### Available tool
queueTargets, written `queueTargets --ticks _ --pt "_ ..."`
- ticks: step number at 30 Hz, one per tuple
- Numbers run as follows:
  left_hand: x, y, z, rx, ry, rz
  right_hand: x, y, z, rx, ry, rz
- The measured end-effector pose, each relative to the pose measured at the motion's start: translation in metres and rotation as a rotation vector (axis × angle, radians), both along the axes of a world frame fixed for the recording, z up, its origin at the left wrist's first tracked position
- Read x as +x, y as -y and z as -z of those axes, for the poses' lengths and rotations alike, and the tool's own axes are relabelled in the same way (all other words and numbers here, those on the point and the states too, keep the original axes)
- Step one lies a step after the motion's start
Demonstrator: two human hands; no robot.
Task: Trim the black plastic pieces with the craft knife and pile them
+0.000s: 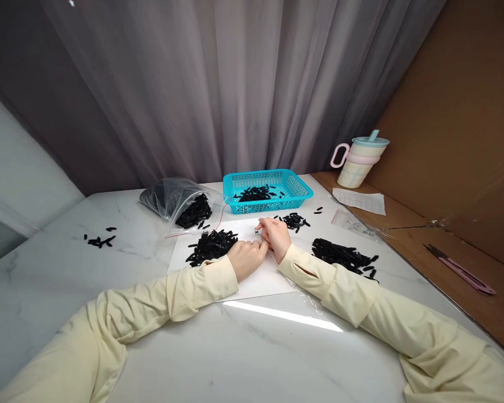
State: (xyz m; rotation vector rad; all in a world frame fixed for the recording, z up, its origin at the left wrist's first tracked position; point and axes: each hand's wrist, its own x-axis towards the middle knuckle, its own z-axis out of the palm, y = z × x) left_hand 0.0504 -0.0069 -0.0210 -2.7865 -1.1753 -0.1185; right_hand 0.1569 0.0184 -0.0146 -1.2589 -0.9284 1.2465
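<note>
Over a white sheet, my left hand and my right hand meet at the fingertips. Both have their fingers closed in a pinch. Something tiny, partly dark, shows at the right fingertips, too small to name; the left fingers hide whatever they grip. Just left of my left hand lies a heap of small, slim black pieces. Clear plastic shows beneath my right wrist. Beyond the right hand is a smaller pile of black pieces, and to its right a longer pile.
A blue basket at the back holds more black pieces. Left of it, a clear zip bag spills some. A few loose pieces lie far left. On brown cardboard at right are a cup, a paper slip and pink-handled tweezers.
</note>
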Motion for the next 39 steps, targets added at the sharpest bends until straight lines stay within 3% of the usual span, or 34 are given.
queueTargets --ticks 5,13,19,23,26,32,39 --pt "-0.001 -0.001 -0.005 -0.112 0.161 -0.014 0.001 -0.001 0.003 0.004 0.020 0.000" --pt "-0.010 -0.014 -0.039 -0.385 0.680 -0.125 0.002 -0.005 0.008 0.027 0.046 -0.025" --pt "-0.016 -0.034 -0.050 -0.939 1.001 -0.263 0.004 -0.008 0.013 0.110 0.136 -0.062" --pt "-0.018 -0.040 -0.053 -1.292 1.178 -0.321 0.004 -0.006 0.013 0.260 0.270 -0.056" --pt "-0.021 -0.045 -0.053 -1.464 1.316 -0.375 0.003 0.005 0.009 0.445 0.415 -0.064" --pt "-0.020 -0.045 -0.046 -1.629 1.547 -0.503 -0.007 0.035 0.004 0.759 0.767 -0.236" --pt "-0.013 -0.035 -0.041 -1.773 1.579 -0.592 -0.010 0.040 0.000 0.888 1.062 -0.364"
